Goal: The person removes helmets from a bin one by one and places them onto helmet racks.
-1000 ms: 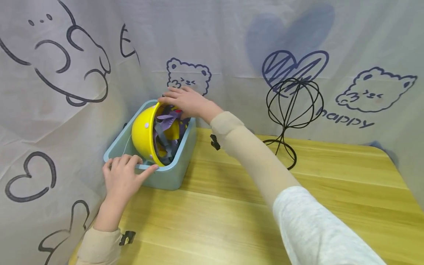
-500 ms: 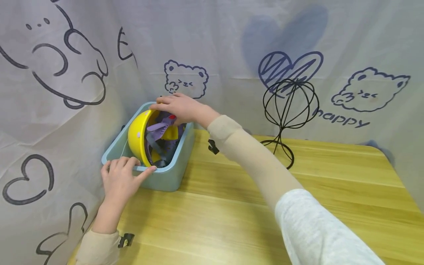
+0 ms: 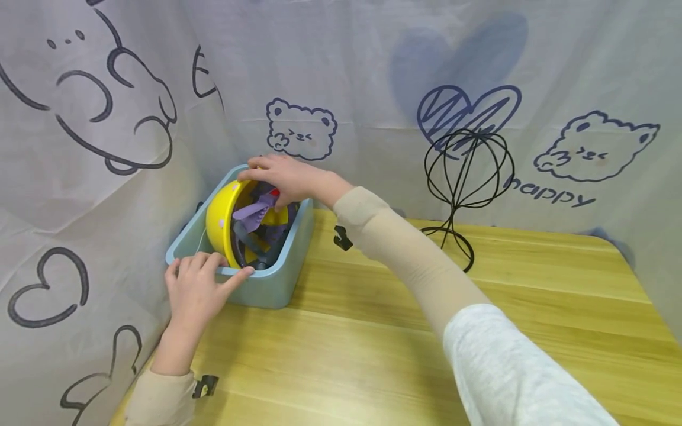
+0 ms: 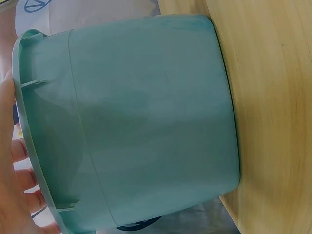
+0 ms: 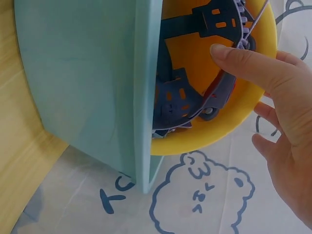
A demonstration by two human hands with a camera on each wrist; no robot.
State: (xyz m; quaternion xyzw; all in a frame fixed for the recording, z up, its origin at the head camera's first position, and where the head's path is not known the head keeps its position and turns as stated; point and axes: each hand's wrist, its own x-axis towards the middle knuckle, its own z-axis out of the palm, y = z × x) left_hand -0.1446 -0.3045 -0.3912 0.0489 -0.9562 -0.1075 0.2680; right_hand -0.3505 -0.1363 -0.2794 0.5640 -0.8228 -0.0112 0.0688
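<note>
A yellow hard hat (image 3: 215, 220) with a purple and dark grey inner harness (image 3: 256, 214) sits on its side in a light blue plastic bin (image 3: 269, 291), its hollow facing right. My right hand (image 3: 292, 178) grips the hat's far rim. In the right wrist view the thumb of that hand (image 5: 285, 92) lies inside the hat (image 5: 209, 139) and the fingers are outside. At the bin's near rim my left hand (image 3: 196, 290) holds on, several fingers over the inner side. The left wrist view shows those fingers behind the rim and the bin's outer wall (image 4: 151, 117).
A black wire stand (image 3: 469, 171) with a round cage top stands at the back of the wooden table (image 3: 373, 355). White cloth walls (image 3: 367, 71) with line drawings close in the back and left side, near the bin.
The hard hat has shifted left and slightly down in the bin, and my right hand has moved with it. My left hand keeps its place on the bin's rim.
</note>
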